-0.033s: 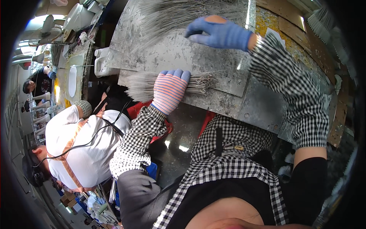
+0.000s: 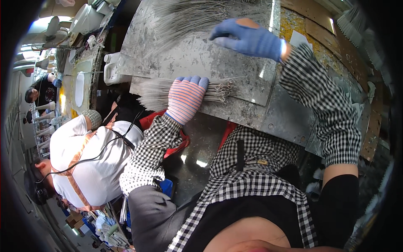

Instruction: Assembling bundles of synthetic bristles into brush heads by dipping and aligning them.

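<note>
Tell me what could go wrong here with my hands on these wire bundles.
1. The striped-gloved left hand presses a bundle of thin grey wire pieces lying near the edge of the scratched metal work sheet; loose ends could perhaps slide off.
2. The blue-gloved right hand reaches beside the larger fanned grey wire pile; pointed ends might poke through the knit glove.

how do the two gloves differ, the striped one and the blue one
The left hand wears a pink-and-blue striped knit glove with blue fingertips; the right hand wears a plain blue knit glove. The left hand lies flat across a small bundle of thin wire brushes; the right hand rests further up the scuffed grey metal sheet. Both have checked sleeves.
</note>
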`<control>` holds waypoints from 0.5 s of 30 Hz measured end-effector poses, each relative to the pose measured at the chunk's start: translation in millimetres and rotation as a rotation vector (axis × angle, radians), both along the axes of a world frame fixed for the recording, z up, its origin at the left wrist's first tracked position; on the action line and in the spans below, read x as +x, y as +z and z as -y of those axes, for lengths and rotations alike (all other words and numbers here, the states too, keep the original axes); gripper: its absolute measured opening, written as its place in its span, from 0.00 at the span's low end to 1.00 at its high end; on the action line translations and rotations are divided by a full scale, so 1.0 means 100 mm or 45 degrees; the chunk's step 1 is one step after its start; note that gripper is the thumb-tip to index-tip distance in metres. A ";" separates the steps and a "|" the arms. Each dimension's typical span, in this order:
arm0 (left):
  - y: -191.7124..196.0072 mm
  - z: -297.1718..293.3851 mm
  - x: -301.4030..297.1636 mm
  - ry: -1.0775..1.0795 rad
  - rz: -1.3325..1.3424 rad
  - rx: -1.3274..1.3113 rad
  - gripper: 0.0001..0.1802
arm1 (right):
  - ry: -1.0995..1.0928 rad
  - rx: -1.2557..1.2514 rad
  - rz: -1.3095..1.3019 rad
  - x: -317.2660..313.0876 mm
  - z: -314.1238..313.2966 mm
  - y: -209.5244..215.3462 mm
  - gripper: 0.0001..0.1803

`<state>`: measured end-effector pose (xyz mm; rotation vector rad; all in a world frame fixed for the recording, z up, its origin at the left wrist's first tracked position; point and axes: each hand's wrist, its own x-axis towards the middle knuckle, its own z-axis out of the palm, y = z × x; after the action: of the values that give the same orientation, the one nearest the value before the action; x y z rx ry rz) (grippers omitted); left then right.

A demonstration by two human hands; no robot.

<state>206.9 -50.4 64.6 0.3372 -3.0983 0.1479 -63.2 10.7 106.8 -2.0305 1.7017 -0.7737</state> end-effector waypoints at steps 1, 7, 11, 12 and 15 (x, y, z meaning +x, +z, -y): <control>0.04 0.03 -0.03 -0.006 0.012 0.001 0.19 | -0.079 -0.024 0.096 -0.06 -0.24 0.07 0.19; 0.65 0.31 -0.08 0.168 -0.666 0.364 0.28 | -0.410 -0.132 0.872 -0.13 -1.15 0.00 0.20; 1.36 -0.09 -0.35 0.207 -0.726 1.234 0.21 | -0.281 -0.694 0.889 0.26 -1.25 0.59 0.16; 1.48 -0.24 -0.41 0.157 -0.719 1.490 0.19 | -0.287 -0.719 0.866 0.31 -1.27 0.79 0.16; 1.62 -0.75 -0.42 0.125 -0.596 2.025 0.24 | -0.201 -0.986 0.633 0.43 -1.46 1.26 0.16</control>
<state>165.4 25.0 226.3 0.3871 -2.0170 -2.0044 -20.4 156.2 232.4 -1.8685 1.3848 -2.0405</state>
